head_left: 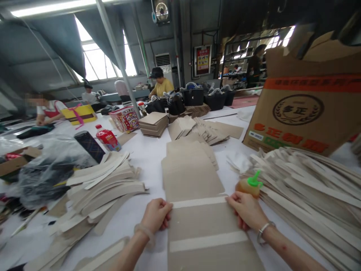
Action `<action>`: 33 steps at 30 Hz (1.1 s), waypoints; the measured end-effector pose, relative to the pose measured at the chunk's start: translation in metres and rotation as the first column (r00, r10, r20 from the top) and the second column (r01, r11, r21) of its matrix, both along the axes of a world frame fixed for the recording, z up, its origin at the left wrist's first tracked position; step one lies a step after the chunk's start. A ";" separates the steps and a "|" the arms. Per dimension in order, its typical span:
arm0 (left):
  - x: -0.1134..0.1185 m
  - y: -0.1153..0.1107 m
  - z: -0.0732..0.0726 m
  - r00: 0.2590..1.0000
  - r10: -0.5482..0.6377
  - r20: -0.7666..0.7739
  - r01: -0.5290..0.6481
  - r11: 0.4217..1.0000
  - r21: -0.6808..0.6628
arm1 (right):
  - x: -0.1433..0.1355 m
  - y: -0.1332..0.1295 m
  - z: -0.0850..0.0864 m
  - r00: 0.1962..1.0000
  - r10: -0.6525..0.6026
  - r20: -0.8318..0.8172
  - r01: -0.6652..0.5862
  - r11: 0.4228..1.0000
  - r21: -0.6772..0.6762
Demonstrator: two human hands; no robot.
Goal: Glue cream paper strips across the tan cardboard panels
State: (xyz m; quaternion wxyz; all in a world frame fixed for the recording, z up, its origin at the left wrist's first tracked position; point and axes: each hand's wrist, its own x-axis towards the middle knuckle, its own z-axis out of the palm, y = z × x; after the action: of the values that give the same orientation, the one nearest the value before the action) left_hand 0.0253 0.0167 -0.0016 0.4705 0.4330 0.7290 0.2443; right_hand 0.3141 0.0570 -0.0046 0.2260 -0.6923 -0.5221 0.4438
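Note:
Grey-beige cardboard panels [194,182] lie in a staggered row running away from me. Across the near ones run a pale strip [199,202] and a second pale strip [208,241]. My left hand [156,215] is closed, thumb and fingers pinching the left end of the farther strip at the cardboard edge. At its right end, my right hand [248,210] pinches in the same way. Whether the fingers also grip the panel beneath is hidden. Just beyond my right hand stands a squeeze bottle [249,187] of amber liquid with a green nozzle cap.
Loose cardboard strips [107,192] are heaped at left, with more long strips [307,188] at right. A large carton [301,109] stands behind these. Farther back are a panel stack [153,124], a red bottle [108,138] and black bags [193,96]. Several people work beyond.

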 end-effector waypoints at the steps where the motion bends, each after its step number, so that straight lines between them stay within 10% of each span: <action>1: 0.000 0.000 0.001 1.000 -0.003 -0.007 0.003 1.000 -0.011 | 0.001 0.000 -0.002 1.000 0.009 0.012 -0.009 1.000 0.007; 14: 0.005 -0.003 0.005 0.982 -0.094 -0.163 0.102 0.994 0.036 | -0.005 -0.002 0.007 0.986 0.032 0.166 -0.041 0.998 0.052; 22: -0.002 0.000 0.016 0.795 -0.218 -0.566 0.404 0.887 0.226 | -0.004 -0.006 0.010 0.863 0.082 0.498 -0.222 0.948 0.229; 28: 0.009 -0.001 0.030 0.537 -0.453 -0.712 0.747 0.647 0.152 | -0.003 -0.007 0.021 0.648 0.286 0.706 -0.607 0.754 0.252; 33: 0.016 0.005 0.038 0.308 -0.539 -0.784 0.868 0.497 0.000 | -0.002 0.003 0.031 0.225 0.350 0.909 -0.922 0.378 0.082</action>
State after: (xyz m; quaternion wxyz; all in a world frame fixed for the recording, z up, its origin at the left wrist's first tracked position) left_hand 0.0412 0.0212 0.0364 0.1073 0.8611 0.4962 -0.0263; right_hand 0.3119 0.0602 0.0263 -0.0349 -0.3732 -0.9254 -0.0557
